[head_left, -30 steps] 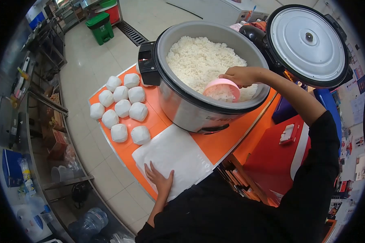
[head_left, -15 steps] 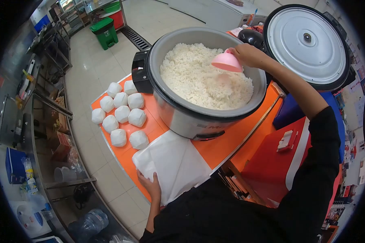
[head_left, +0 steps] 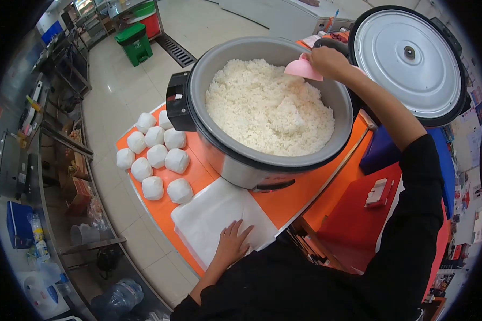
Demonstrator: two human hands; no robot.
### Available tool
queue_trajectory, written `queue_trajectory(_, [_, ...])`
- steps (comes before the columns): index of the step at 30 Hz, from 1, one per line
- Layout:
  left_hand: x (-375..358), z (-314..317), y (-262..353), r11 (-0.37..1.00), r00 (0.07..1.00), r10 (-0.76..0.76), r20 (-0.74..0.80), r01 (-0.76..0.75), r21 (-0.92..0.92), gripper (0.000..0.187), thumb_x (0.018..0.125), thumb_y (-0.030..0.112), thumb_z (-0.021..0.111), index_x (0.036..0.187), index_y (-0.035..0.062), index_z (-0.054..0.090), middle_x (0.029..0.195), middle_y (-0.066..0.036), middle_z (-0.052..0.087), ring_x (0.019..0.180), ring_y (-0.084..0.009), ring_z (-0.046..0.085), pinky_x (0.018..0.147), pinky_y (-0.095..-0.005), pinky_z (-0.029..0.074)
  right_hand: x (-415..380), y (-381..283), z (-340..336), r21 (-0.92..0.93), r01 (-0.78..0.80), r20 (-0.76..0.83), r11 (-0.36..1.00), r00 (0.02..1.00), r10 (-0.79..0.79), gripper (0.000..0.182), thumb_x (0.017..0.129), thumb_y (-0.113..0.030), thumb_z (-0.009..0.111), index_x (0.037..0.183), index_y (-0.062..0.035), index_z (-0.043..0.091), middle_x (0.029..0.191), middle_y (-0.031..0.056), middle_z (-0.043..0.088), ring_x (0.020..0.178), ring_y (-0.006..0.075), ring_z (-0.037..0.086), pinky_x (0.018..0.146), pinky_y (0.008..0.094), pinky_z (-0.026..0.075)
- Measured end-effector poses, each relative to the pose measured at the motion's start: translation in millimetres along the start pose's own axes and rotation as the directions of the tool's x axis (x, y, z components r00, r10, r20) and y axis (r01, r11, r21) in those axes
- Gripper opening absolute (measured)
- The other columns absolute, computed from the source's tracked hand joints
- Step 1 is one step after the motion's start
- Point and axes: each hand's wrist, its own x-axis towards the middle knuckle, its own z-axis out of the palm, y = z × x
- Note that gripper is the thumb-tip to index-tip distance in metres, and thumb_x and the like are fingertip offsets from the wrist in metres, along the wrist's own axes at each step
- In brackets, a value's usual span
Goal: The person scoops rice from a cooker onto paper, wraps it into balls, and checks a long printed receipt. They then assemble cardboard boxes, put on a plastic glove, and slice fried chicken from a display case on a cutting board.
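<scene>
Cooked white rice (head_left: 268,107) fills a large round cooker (head_left: 230,166). My right hand (head_left: 329,61) grips a pink scoop (head_left: 303,68) over the far right part of the rice, near the pot's rim. White paper sheets (head_left: 214,206) lie on the orange tabletop in front of the cooker. My left hand (head_left: 234,241) rests on them near their lower edge, fingers spread and holding nothing. Several white wrapped bundles (head_left: 157,155) sit grouped on the table left of the cooker.
The cooker's open lid (head_left: 407,61) stands at the back right. A red cooler box (head_left: 353,214) is right of the table. Metal shelving (head_left: 91,241) lines the left side, across a tiled floor. A green bin (head_left: 134,45) stands far back.
My left hand has moved right, from the sheets' left edge onto them, and its fingers have spread. The pink scoop in my right hand has tilted and shifted slightly up. The view has shifted slightly.
</scene>
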Motion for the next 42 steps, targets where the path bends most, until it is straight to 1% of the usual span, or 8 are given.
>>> queue_trajectory(4, [3,7,9,0.911,0.996,-0.012,0.083,-0.023,0.413,0.056,0.074,0.044,0.062,0.126,0.0330,0.046,0.141,-0.016,0.022,0.132,-0.0380,0.015,0.094,-0.0658,0.023,-13,-10,-17,0.073,-0.095,0.113,0.993,0.990,0.086,0.034,0.088,-0.035,0.043,0.098,-0.0108,0.064,0.090,0.0161,0.063,0.083,0.0330,0.062,0.072,0.0418,0.048])
queue_trajectory(14, [-4,16,-3,0.970,0.965,0.214,0.149,-0.228,0.083,0.049,0.080,0.040,0.057,0.125,0.0251,0.048,0.140,-0.018,0.023,0.132,-0.0378,0.018,0.099,-0.0599,0.023,-50,-22,-39,0.134,0.032,0.091,0.990,0.995,-0.045,0.053,0.090,-0.042,0.037,0.084,0.0041,0.062,0.082,0.0242,0.062,0.074,0.0372,0.061,0.072,0.0435,0.046])
queue_trajectory(17, [-19,16,-8,0.960,0.943,0.158,-0.293,-0.077,0.268,0.048,0.081,0.029,0.057,0.126,0.0168,0.046,0.136,-0.022,0.027,0.127,-0.0394,0.027,0.100,-0.0528,0.025,-57,-24,-38,0.193,-0.032,0.128,0.981,0.992,0.007,0.052,0.090,-0.042,0.039,0.085,0.0043,0.062,0.082,0.0242,0.062,0.075,0.0383,0.061,0.072,0.0432,0.047])
queue_trajectory(20, [-13,12,-9,0.836,0.589,-0.546,-0.595,0.427,-0.344,0.069,0.081,0.021,0.058,0.132,-0.0059,0.021,0.130,-0.027,0.029,0.116,-0.0386,0.037,0.098,-0.0463,0.027,-64,-24,-36,0.180,-0.027,0.085,0.983,0.996,0.012,0.052,0.089,-0.042,0.040,0.084,0.0042,0.063,0.080,0.0238,0.062,0.074,0.0385,0.061,0.072,0.0431,0.047])
queue_trajectory(28, [4,10,-32,0.605,0.688,-0.707,-0.164,0.469,-0.644,0.075,0.083,0.030,0.058,0.133,-0.0073,0.016,0.125,-0.025,0.035,0.086,-0.0288,0.055,0.075,-0.0328,0.044,-77,-30,-43,0.211,-0.037,0.111,0.977,0.994,0.014,0.051,0.089,-0.043,0.041,0.087,0.0024,0.063,0.081,0.0236,0.062,0.075,0.0380,0.061,0.072,0.0435,0.047])
queue_trajectory(31, [7,9,-37,0.682,0.831,-0.551,0.076,0.501,-0.534,0.077,0.080,0.030,0.061,0.135,-0.0012,0.017,0.124,-0.023,0.038,0.098,-0.0315,0.050,0.083,-0.0386,0.040,-85,-26,-44,0.237,-0.056,0.089,0.970,0.995,0.036,0.051,0.088,-0.044,0.041,0.087,0.0026,0.063,0.080,0.0234,0.062,0.074,0.0376,0.061,0.072,0.0428,0.047])
queue_trajectory(36, [-7,10,14,0.839,0.674,-0.399,-0.622,0.542,0.050,0.080,0.071,0.028,0.069,0.133,0.0033,0.025,0.125,-0.022,0.036,0.117,-0.0363,0.032,0.092,-0.0512,0.028,-87,-21,-39,0.237,-0.103,0.080,0.966,0.993,0.086,0.052,0.088,-0.045,0.042,0.086,0.0035,0.062,0.080,0.0231,0.062,0.075,0.0372,0.061,0.072,0.0413,0.047])
queue_trajectory(42, [-3,-8,11,0.780,0.746,-0.576,-0.333,0.624,0.050,0.085,0.058,0.028,0.079,0.126,0.0033,0.034,0.118,-0.018,0.040,0.109,-0.0332,0.038,0.089,-0.0477,0.031,-87,-19,-36,0.227,-0.066,0.138,0.972,0.990,0.035,0.053,0.087,-0.045,0.043,0.086,0.0040,0.062,0.082,0.0232,0.062,0.077,0.0364,0.061,0.072,0.0414,0.046])
